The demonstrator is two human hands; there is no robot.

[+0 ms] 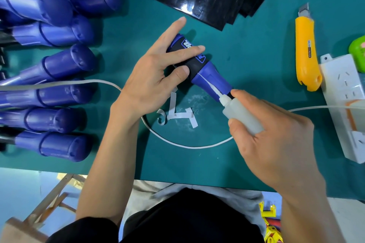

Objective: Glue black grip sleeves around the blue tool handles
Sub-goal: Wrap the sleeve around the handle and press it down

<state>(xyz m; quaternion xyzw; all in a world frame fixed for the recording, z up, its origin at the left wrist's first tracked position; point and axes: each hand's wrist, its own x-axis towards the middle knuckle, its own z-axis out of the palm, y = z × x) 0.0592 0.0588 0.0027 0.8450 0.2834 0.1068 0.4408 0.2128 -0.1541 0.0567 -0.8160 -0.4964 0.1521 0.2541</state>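
With left hand (146,83) gripping the black-sleeved blue plastic tool handle (213,81) and right hand (276,140) clasping the translucent glue bottle (241,112), squeeze lightly, tracing a thin bead.

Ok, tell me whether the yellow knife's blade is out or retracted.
Out: a short grey blade tip sticks out past the far end of the yellow knife.
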